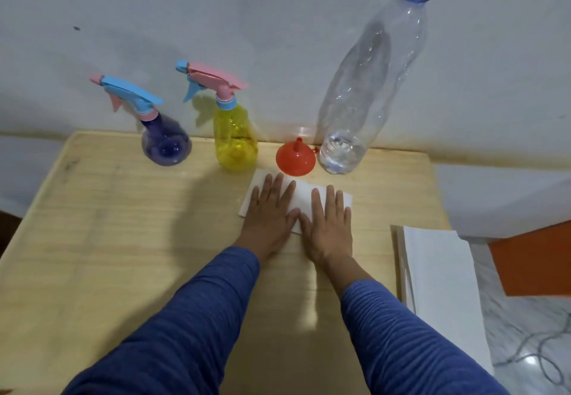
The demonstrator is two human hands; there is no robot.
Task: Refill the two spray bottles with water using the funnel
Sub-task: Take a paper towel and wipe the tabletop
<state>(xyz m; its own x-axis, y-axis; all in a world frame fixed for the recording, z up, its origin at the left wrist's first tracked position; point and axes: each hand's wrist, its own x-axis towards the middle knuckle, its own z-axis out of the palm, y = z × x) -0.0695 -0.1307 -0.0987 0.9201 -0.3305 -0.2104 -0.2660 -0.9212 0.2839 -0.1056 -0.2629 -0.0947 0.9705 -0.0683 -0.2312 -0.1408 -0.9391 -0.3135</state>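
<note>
Resting flat, fingers spread, left hand (269,213) and right hand (329,221) press white napkin (304,197) at frame centre, gripping nothing. Purple spray bottle (165,141), yellow spray bottle (235,141), funnel (296,158), water bottle (370,85) line upper frame. Sprayers still capped; refilling not begun.

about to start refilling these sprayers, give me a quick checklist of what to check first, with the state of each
1. Both hands free: left hand and right hand lie flat on the white paper towel; ok.
2. Red plastic funnel within reach: ok, but resting upside down, spout up.
3. Purple round spray bottle opened: not ok, trigger head on.
4. Yellow spray bottle opened: not ok, trigger head on.
5. Clear plastic water bottle has enough water: cannot tell, only a little shows at the bottom; blue cap on.
</note>
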